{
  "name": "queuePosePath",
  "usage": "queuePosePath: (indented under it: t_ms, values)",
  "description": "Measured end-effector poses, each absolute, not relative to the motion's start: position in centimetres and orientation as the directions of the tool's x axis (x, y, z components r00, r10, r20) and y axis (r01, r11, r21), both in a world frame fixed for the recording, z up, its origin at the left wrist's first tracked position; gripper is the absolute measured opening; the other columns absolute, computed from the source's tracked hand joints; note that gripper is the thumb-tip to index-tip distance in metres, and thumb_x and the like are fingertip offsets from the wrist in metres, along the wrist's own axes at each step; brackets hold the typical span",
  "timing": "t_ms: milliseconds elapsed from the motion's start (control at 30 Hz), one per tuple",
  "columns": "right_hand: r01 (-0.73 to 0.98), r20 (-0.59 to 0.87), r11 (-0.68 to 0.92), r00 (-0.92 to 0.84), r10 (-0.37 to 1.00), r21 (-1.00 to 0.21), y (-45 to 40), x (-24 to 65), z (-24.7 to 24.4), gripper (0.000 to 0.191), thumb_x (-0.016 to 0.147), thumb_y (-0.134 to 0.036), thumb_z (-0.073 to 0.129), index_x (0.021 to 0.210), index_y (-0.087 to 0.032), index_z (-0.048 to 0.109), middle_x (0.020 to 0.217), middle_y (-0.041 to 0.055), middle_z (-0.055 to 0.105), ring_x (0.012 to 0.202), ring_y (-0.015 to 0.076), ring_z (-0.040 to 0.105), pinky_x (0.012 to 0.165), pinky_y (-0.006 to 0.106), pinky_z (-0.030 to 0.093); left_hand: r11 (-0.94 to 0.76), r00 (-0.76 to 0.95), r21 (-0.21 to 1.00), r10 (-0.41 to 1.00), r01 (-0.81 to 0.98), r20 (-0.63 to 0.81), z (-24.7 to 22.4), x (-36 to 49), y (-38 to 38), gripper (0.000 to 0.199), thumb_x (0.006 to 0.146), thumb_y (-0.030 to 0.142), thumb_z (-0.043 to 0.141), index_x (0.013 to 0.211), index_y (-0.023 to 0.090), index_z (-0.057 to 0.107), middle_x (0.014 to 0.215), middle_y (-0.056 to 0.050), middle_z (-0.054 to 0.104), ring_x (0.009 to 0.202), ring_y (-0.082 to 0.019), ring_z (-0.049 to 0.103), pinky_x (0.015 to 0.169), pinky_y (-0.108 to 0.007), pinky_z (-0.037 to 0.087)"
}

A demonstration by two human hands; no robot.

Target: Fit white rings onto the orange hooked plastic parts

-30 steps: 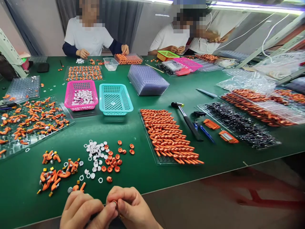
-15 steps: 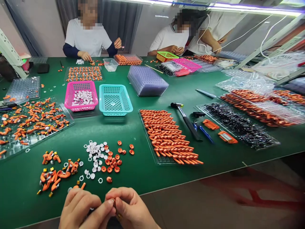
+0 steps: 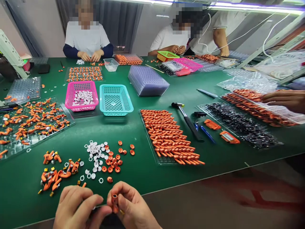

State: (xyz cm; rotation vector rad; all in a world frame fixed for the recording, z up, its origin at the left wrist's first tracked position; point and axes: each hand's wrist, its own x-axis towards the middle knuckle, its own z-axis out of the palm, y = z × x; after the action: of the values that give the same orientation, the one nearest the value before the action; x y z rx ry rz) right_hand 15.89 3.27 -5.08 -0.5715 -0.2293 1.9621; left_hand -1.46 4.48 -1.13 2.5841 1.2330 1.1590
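Observation:
My right hand (image 3: 133,206) pinches an orange earbud shell (image 3: 114,199), its round dark opening facing up. A bit of yellow shows under the fingers. Just left of it, my left hand (image 3: 77,206) is closed in a pinch. A thin, partly hidden item shows between its thumb and fingers; I cannot make out what it is. On the green table beyond my hands lie loose orange caps (image 3: 116,159), white discs and rings (image 3: 96,156), and a pile of orange earbud stems (image 3: 51,178) with yellow tabs.
Left is a clear tray of orange earbud parts (image 3: 35,121). Pink (image 3: 69,103) and turquoise (image 3: 130,109) baskets stand ahead. Rightward are a tray of orange stems (image 3: 171,136), a hammer (image 3: 188,122) and black parts (image 3: 240,124). A co-worker's hand (image 3: 286,100) reaches in at right.
My left hand has drawn slightly left, exposing the earbud shell in my right hand. At the right edge, a co-worker's hand has appeared; the far-left co-worker has lowered a raised hand.

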Motion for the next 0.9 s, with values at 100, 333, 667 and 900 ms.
queuePosePath:
  t_ms: [100,333,667,900]
  values:
    - [-0.783,-0.288,-0.391,-0.280,0.916,-0.483,3.5,16.9,-4.7,0.027,0.069,-0.035,0.090,0.081,-0.016,0.075,0.071,0.0021,0.071,0.067,0.0109,0.062,0.066,0.021,0.046,-0.606,0.430,0.263,0.751,0.751,0.502,-2.1,-3.1,4.6,0.009,0.093,0.025,0.064,0.087,0.022,0.069,0.076,0.000,0.067,0.068,-0.017,0.064,0.069,-0.031,0.045]
    - [-0.590,-0.212,-0.264,-0.158,0.964,-0.763,3.5,17.6,-5.0,0.020,0.080,-0.037,0.081,0.086,-0.020,0.073,0.078,0.0026,0.069,0.067,0.0133,0.063,0.066,0.025,0.049,-0.480,0.291,0.202,0.760,0.853,0.581,-2.9,-5.4,5.4,0.015,0.095,0.023,0.059,0.093,0.021,0.074,0.084,-0.004,0.068,0.074,-0.019,0.066,0.073,-0.033,0.048]
    - [0.021,0.261,0.264,-0.096,0.961,-0.964,3.2,17.2,-4.3,0.019,0.083,-0.007,0.068,0.094,-0.023,0.070,0.081,0.0043,0.069,0.072,0.0182,0.066,0.065,0.026,0.052,-0.244,0.350,0.913,0.929,0.327,0.123,-2.3,-1.0,3.8,0.008,0.094,0.022,0.061,0.100,0.025,0.066,0.084,0.001,0.076,0.071,-0.015,0.075,0.065,-0.018,0.061]
    - [0.106,0.188,0.226,-0.287,0.939,-0.968,3.6,18.0,-3.3,0.014,0.087,-0.017,0.060,0.096,-0.016,0.071,0.079,0.0079,0.069,0.067,0.0175,0.062,0.059,0.025,0.049,-0.375,0.397,0.888,0.882,0.268,0.252,-2.5,-1.1,4.0,0.017,0.092,0.010,0.058,0.100,0.024,0.066,0.081,0.000,0.071,0.069,-0.013,0.069,0.063,-0.017,0.056]
